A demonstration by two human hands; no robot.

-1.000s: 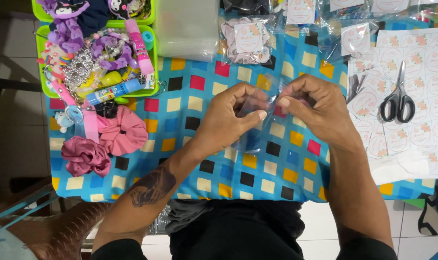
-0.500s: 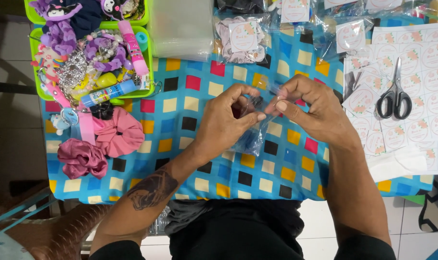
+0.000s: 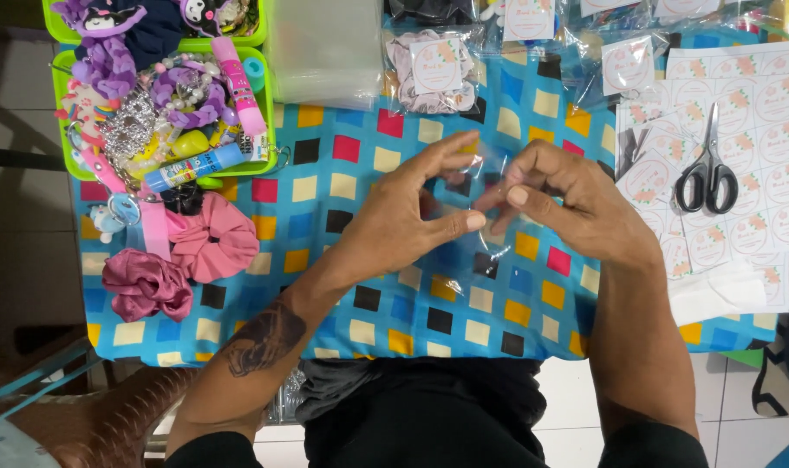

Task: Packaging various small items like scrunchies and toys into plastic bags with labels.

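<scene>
The person's left hand (image 3: 403, 221) and right hand (image 3: 577, 204) meet above the middle of the checked tablecloth (image 3: 368, 286), holding a small clear plastic bag (image 3: 490, 212) between them. The left thumb and forefinger pinch one edge; the remaining left fingers are spread and raised. The right fingers curl around the opposite edge, pressing on it. Whether the bag holds anything cannot be determined; the film is nearly invisible against the cloth.

Handling judgement: the bag is very light, limp and slippery, and creases easily. Grip it at the edges or mouth with fingertips.

Surroundings: pink scrunchies (image 3: 186, 260) lie to the left, well apart. A green tray (image 3: 269, 130) of trinkets stands at upper left. Scissors (image 3: 707, 173) rest on sticker sheets (image 3: 759, 95) to the right. Packed bags (image 3: 433, 69) lie along the far edge. Nothing obstructs the hands.
</scene>
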